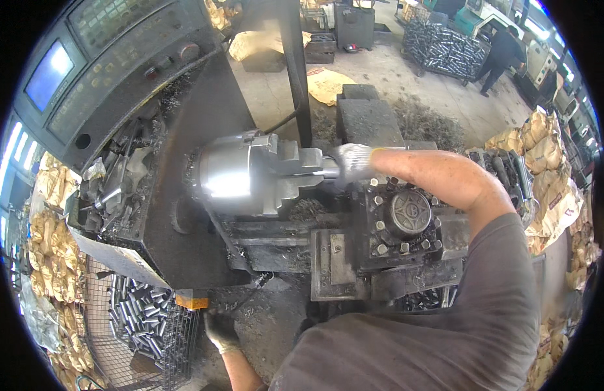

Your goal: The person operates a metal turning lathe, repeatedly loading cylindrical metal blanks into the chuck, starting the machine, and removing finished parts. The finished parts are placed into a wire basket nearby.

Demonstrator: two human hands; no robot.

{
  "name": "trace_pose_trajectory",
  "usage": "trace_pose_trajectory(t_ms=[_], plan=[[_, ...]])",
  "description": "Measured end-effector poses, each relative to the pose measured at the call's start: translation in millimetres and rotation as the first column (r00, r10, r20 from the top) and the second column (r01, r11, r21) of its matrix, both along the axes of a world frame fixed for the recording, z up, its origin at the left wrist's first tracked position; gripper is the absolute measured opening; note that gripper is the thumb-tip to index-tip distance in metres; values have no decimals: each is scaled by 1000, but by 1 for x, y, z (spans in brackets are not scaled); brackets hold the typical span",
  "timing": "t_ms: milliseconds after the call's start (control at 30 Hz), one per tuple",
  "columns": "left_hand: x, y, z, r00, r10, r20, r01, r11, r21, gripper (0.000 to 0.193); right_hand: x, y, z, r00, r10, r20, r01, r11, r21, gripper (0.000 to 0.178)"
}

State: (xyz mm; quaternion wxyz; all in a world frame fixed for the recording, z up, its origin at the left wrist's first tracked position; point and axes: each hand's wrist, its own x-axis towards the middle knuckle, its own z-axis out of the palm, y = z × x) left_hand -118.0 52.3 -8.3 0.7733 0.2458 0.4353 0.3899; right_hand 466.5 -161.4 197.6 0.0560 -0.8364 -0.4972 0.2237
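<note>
My right hand [355,163], in a white knit glove, is closed around the outer end of a short metal bar [329,168]. The bar's other end sits among the stepped jaws [295,166] of a shiny lathe chuck [227,174]. Just right of that hand, the square tool post [378,228] carries several bolts and a round cap [408,213]. My left hand [222,331], gloved with dark, dirty fingers, hangs low beside the wire basket, below an orange-yellow block [192,300]. Its fingers are too dark to make out.
A wire basket [185,339] of cut metal pieces [142,319] stands lower left. The control panel [106,72] with a lit screen is upper left. Metal scraps fill a tray [113,189] below it. Paper sacks [549,176] line the right; a person [501,58] stands far back.
</note>
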Motion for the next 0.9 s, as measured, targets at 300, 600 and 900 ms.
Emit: trace_pose_trajectory(t_ms=[300,600,900], plan=[[-18,49,34,999,-28,-45,22,993,-119,47,-7,-2,25,992,-83,93,101,972,-210,54],[-19,66,17,894,21,-448,96,967,236,33,-32,-6,33,977,-78,198,82,997,-13,69],[7,24,115,633,649,-423,357,239,903,44,-206,-109,89,969,-219,-119,237,668,705,31]])
